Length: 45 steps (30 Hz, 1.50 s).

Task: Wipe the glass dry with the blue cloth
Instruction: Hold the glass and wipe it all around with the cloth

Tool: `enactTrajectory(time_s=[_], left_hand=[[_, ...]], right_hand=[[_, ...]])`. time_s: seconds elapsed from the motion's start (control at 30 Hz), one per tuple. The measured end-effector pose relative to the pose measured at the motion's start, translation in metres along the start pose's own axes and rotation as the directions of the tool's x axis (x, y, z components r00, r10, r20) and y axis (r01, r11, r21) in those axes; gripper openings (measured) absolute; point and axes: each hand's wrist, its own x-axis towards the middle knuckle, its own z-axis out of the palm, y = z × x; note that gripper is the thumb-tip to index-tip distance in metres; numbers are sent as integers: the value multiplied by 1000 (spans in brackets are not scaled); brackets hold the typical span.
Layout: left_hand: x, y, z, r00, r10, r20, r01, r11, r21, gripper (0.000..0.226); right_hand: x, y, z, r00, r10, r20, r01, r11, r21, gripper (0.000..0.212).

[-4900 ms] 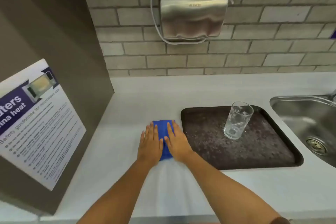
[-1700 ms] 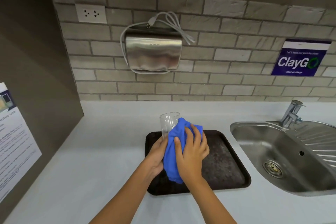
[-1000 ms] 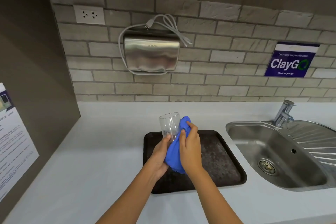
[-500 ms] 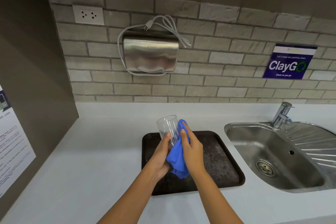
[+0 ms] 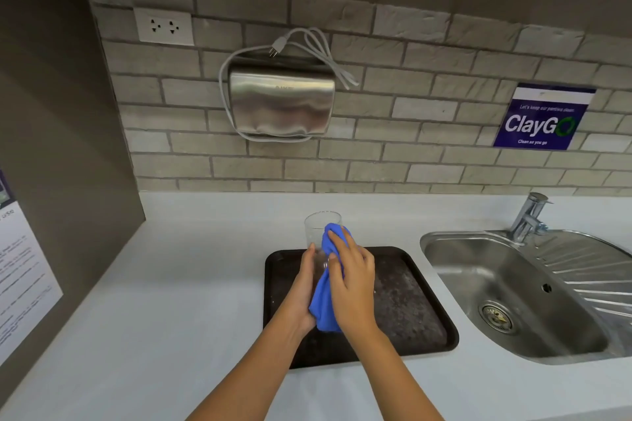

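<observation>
A clear drinking glass [image 5: 316,227] is held upright above the dark tray [image 5: 413,301]. My left hand [image 5: 302,287] grips its lower part from the left. My right hand [image 5: 352,278] presses the blue cloth [image 5: 323,308] against the glass's right side, fingers spread over the fabric. A fold of the cloth reaches up to just under the rim, and the rest hangs down between my palms. The base of the glass is hidden behind cloth and fingers.
A steel sink [image 5: 506,290] with a tap [image 5: 528,215] lies to the right of the tray. A steel wall unit [image 5: 280,102] with a loose cable hangs above, beside a socket [image 5: 164,26]. A dark panel [image 5: 51,147] with a notice stands at the left.
Both hands first lay flat on the cloth on the counter; now they hold glass and cloth over the tray. In the last half second the glass has straightened upright and my right hand has moved up its side.
</observation>
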Motion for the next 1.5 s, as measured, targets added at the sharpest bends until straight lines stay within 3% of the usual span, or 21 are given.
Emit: enactTrajectory(time_s=[0.1,0.2,0.3,0.37,0.5,0.6,0.7,0.8,0.9,0.97,1.13,1.2,1.37,1.5], left_hand=[[0,2,5,999,-21,28,20,998,67,30],[-2,0,9,999,42,6,-42,997,69,44],[-4,-3,10,998,57,31,-59,996,64,61],[-2,-2,9,998,58,26,-60,991,120,59],[2,-2,15,995,98,-24,-90,970,226,55],[5,-7,16,987,134,-86,-109,962,250,50],[6,-8,15,988,119,-96,-87,953,292,33],[0,-5,20,994,53,-96,-28,968,250,42],[-4,-2,20,997,56,-45,-49,986,157,53],[-2,1,20,998,57,-12,-55,992,115,58],[6,2,15,999,37,20,-38,998,47,71],[8,-1,11,999,43,20,-43,999,18,67],[9,-3,12,1000,4,-26,-4,999,-32,62],[15,12,13,1000,1,26,0,999,-52,63]], right_hand=[[-7,1,1,999,-41,7,42,993,-106,45],[0,0,-6,998,62,15,-64,989,130,44],[14,5,-17,962,267,66,-271,880,391,38],[20,8,-23,929,349,123,-367,822,437,37],[14,6,-22,965,248,86,-262,896,359,41],[-3,7,-10,990,141,-4,-140,988,63,48],[-15,9,-3,997,39,-59,-47,990,-134,47],[-9,13,-11,993,104,-59,-98,991,90,40],[10,11,-24,960,281,18,-267,888,374,35],[12,6,-27,971,237,14,-228,912,340,35],[-18,-2,-10,993,66,-94,-64,998,22,38],[-14,-2,-11,995,64,-77,-59,996,63,41],[25,-4,-26,977,208,47,-213,949,233,37],[6,-10,-10,994,108,-3,-108,994,30,39]])
